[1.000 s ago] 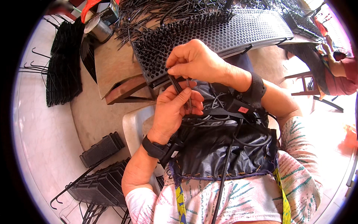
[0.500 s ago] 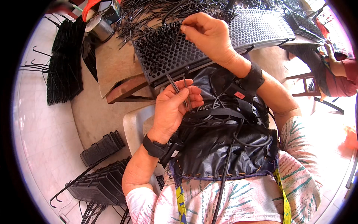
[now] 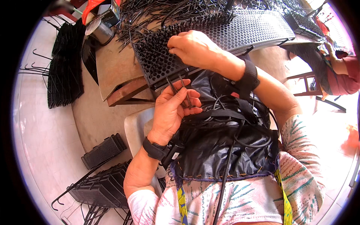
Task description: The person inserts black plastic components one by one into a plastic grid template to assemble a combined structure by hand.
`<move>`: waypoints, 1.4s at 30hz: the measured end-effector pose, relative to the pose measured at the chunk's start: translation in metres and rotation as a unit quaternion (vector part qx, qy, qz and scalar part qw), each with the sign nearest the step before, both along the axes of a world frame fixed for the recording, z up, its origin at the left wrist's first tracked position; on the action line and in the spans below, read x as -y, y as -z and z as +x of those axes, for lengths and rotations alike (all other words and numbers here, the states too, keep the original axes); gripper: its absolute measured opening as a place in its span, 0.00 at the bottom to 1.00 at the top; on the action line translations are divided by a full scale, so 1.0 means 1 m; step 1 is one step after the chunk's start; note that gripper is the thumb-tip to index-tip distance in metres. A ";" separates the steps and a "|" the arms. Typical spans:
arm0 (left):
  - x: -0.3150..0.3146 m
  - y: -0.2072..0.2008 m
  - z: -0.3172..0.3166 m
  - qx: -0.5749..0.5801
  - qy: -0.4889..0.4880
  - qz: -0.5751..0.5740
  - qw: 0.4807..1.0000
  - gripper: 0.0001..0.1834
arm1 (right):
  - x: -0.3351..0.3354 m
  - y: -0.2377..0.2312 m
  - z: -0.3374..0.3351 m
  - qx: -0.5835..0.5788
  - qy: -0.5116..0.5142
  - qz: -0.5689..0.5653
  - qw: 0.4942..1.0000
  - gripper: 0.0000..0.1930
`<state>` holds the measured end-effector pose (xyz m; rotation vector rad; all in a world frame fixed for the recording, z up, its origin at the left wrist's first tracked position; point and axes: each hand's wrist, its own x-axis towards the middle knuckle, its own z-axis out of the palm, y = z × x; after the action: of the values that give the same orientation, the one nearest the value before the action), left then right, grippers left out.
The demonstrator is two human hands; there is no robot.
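Note:
A curved black perforated panel (image 3: 258, 28) lies across the table in front of me. Short black strips (image 3: 150, 47) stand bunched in its left-hand holes, while the holes on its right side show bare. Over the bunched part, my right hand (image 3: 193, 48) has its fingers pinched together at the holes; what they hold, if anything, is hidden by the fingers. Below the panel's near edge, my left hand (image 3: 170, 107) holds thin dark strips (image 3: 172, 87) between thumb and fingers, their ends poking up toward the panel. A black sheet (image 3: 221, 150) covers my lap.
Loose black strips (image 3: 137, 22) are heaped behind the panel. A metal can (image 3: 99, 32) and a box (image 3: 108, 15) stand at the table's far left. Stacked black panels (image 3: 65, 71) sit left, more racks (image 3: 99, 185) lower left. Another person's sleeve (image 3: 345, 77) shows right, beside a stool (image 3: 309, 84).
My right hand has moved left and nearer to me, down onto the bunched strips in the panel. My left hand has barely shifted and still holds the strips.

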<state>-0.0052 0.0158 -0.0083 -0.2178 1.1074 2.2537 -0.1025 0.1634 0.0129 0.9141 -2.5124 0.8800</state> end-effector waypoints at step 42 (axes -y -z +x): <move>0.004 0.005 -0.007 0.013 0.042 0.114 0.992 0.17 | 0.000 0.016 -0.018 -0.149 -0.052 0.086 0.984 0.07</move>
<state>-0.0118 0.0118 -0.0137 -0.1037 0.8205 2.2735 -0.1206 0.1632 -0.0034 1.1482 -2.3213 0.5136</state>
